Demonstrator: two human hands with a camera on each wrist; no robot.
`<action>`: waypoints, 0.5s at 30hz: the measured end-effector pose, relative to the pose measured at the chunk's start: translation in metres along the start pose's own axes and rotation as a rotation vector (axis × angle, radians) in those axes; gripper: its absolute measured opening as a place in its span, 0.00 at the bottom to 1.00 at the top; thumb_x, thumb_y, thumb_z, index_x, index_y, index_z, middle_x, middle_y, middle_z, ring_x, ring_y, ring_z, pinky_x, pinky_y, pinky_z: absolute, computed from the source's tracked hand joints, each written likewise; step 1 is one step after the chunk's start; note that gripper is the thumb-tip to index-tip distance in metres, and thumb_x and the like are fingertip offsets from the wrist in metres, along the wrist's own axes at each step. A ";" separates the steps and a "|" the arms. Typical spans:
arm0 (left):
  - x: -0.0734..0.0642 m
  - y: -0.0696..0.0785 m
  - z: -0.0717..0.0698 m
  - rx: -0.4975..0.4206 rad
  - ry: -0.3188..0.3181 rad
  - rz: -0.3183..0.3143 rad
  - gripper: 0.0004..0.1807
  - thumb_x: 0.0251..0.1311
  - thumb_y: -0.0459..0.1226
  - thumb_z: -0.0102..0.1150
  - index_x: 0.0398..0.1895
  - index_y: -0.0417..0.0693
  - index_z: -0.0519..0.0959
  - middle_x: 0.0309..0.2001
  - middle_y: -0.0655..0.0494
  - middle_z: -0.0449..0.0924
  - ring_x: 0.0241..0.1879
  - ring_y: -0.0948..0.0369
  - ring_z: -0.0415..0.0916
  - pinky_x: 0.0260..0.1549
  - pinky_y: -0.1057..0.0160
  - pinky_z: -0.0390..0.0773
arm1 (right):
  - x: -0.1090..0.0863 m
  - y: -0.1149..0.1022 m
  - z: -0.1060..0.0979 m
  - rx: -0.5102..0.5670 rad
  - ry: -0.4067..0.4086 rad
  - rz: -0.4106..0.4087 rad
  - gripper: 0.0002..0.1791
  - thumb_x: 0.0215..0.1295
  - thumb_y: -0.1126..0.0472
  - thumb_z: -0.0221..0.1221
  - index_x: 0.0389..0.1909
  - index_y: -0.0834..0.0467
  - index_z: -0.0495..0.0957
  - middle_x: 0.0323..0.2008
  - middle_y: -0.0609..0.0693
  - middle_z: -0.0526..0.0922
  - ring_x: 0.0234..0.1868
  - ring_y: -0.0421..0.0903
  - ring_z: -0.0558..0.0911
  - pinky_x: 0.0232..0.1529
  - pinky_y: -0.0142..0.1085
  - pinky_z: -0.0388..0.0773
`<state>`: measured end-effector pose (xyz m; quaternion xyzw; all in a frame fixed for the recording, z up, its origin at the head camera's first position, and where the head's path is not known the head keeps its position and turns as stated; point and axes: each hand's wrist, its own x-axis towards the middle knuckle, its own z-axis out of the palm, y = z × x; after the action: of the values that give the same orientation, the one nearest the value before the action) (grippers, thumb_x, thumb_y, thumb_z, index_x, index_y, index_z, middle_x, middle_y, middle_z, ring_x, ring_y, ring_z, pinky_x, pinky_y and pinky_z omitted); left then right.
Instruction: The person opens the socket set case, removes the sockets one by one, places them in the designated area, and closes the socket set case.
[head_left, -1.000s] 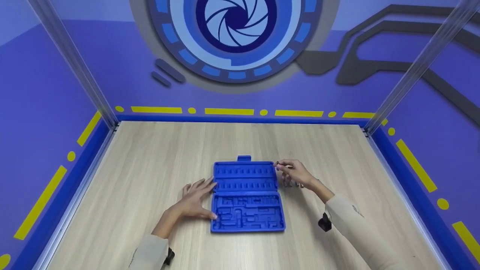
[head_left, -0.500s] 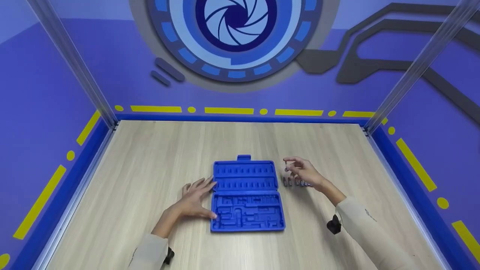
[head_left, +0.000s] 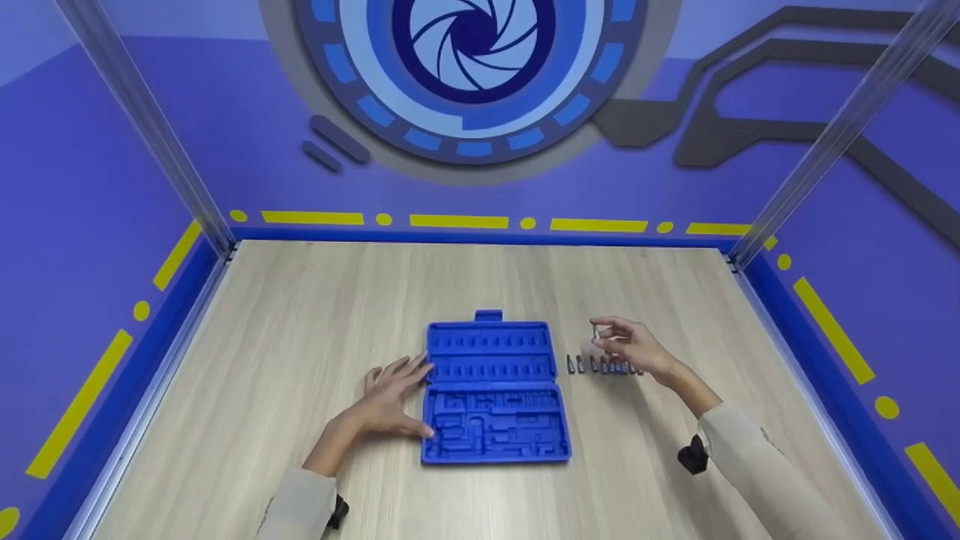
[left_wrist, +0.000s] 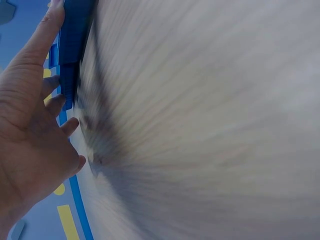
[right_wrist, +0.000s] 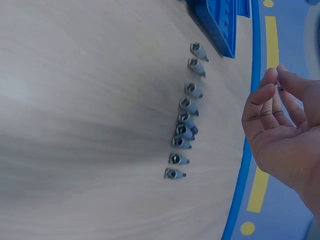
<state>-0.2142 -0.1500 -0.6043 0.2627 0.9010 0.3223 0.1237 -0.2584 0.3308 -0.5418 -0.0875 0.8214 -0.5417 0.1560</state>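
An open blue plastic tool case [head_left: 491, 424] lies flat on the wooden table, its moulded slots facing up. My left hand [head_left: 390, 405] rests at its left side, fingers spread and thumb touching the edge; the left wrist view shows the thumb against the case wall [left_wrist: 75, 37]. My right hand [head_left: 634, 346] pinches a small metal bit socket [head_left: 596, 331] between thumb and fingertips, raised to the right of the case. Below and in front of that hand stand several bit sockets [head_left: 604, 365] in a row, also seen in the right wrist view as upright sockets [right_wrist: 185, 119] with narrow tips.
The case has a latch tab [head_left: 488, 316] on its far edge. Blue panels [head_left: 480, 195] with yellow markings and metal corner posts [head_left: 817, 150] enclose the wooden tabletop [head_left: 315, 300] at the back and sides.
My right hand has moved right, away from the case's upper right edge, still pinching the bit socket. More of the socket row is now uncovered. The left hand and case have stayed put.
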 end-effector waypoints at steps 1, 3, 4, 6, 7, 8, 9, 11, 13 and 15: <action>0.000 0.000 0.000 0.002 -0.001 -0.001 0.66 0.37 0.59 0.82 0.81 0.50 0.58 0.83 0.47 0.47 0.80 0.36 0.42 0.69 0.22 0.36 | -0.002 0.001 -0.002 -0.011 0.002 -0.004 0.30 0.74 0.61 0.59 0.72 0.68 0.65 0.47 0.54 0.80 0.37 0.42 0.84 0.39 0.35 0.84; 0.000 -0.001 0.000 0.000 -0.002 0.000 0.66 0.37 0.60 0.82 0.81 0.50 0.58 0.83 0.47 0.47 0.80 0.36 0.42 0.69 0.23 0.36 | -0.007 0.004 -0.007 -0.025 0.005 -0.011 0.30 0.75 0.61 0.59 0.72 0.68 0.65 0.47 0.55 0.81 0.37 0.40 0.84 0.38 0.34 0.83; 0.000 -0.001 0.001 -0.001 -0.002 0.002 0.66 0.37 0.59 0.82 0.81 0.51 0.57 0.83 0.48 0.47 0.80 0.36 0.42 0.69 0.23 0.36 | -0.009 0.006 -0.010 -0.030 0.003 -0.017 0.30 0.75 0.61 0.59 0.72 0.69 0.65 0.47 0.57 0.80 0.36 0.39 0.84 0.36 0.33 0.82; 0.000 -0.002 0.001 -0.007 -0.004 0.004 0.66 0.37 0.59 0.82 0.81 0.51 0.57 0.83 0.48 0.47 0.80 0.36 0.42 0.69 0.23 0.36 | -0.013 0.009 -0.014 -0.040 0.002 -0.025 0.30 0.75 0.61 0.58 0.72 0.69 0.64 0.48 0.59 0.80 0.35 0.37 0.82 0.35 0.32 0.80; 0.000 -0.002 0.001 -0.009 -0.004 0.007 0.66 0.37 0.59 0.82 0.81 0.51 0.57 0.83 0.48 0.47 0.80 0.36 0.42 0.69 0.23 0.36 | -0.015 0.010 -0.016 -0.040 0.004 -0.023 0.30 0.75 0.61 0.58 0.72 0.69 0.64 0.48 0.61 0.80 0.34 0.36 0.82 0.34 0.31 0.80; 0.000 -0.003 0.001 -0.011 -0.004 0.007 0.66 0.37 0.59 0.82 0.81 0.51 0.57 0.83 0.48 0.47 0.80 0.36 0.42 0.69 0.23 0.36 | -0.017 0.012 -0.019 -0.042 0.006 -0.022 0.30 0.75 0.61 0.58 0.72 0.69 0.64 0.48 0.62 0.80 0.34 0.36 0.81 0.34 0.31 0.80; 0.000 -0.003 0.001 -0.013 -0.005 0.007 0.66 0.37 0.59 0.82 0.81 0.51 0.57 0.83 0.48 0.47 0.80 0.36 0.42 0.69 0.23 0.36 | -0.018 0.013 -0.021 -0.038 0.009 -0.017 0.30 0.75 0.62 0.58 0.73 0.69 0.64 0.48 0.64 0.80 0.33 0.36 0.81 0.33 0.31 0.80; 0.000 -0.003 0.001 -0.009 -0.003 0.007 0.66 0.37 0.59 0.82 0.81 0.51 0.57 0.83 0.48 0.47 0.80 0.36 0.42 0.69 0.23 0.36 | -0.021 0.016 -0.026 -0.049 0.021 -0.008 0.30 0.75 0.61 0.58 0.73 0.68 0.64 0.49 0.65 0.80 0.34 0.36 0.82 0.34 0.32 0.81; 0.000 -0.003 0.001 -0.002 -0.001 0.007 0.67 0.37 0.60 0.82 0.81 0.51 0.57 0.83 0.48 0.48 0.80 0.36 0.42 0.69 0.23 0.36 | -0.024 0.019 -0.030 -0.057 0.032 -0.002 0.31 0.75 0.61 0.59 0.73 0.68 0.64 0.50 0.67 0.79 0.35 0.37 0.83 0.35 0.33 0.83; 0.000 -0.003 0.001 0.006 0.002 0.006 0.67 0.36 0.60 0.82 0.81 0.51 0.57 0.83 0.48 0.48 0.80 0.36 0.43 0.69 0.23 0.37 | -0.027 0.022 -0.035 -0.068 0.044 0.001 0.31 0.75 0.60 0.59 0.73 0.68 0.65 0.51 0.68 0.79 0.37 0.38 0.83 0.36 0.33 0.84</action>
<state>-0.2151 -0.1514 -0.6069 0.2655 0.9013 0.3200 0.1211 -0.2447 0.3777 -0.5448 -0.0804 0.8426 -0.5150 0.1350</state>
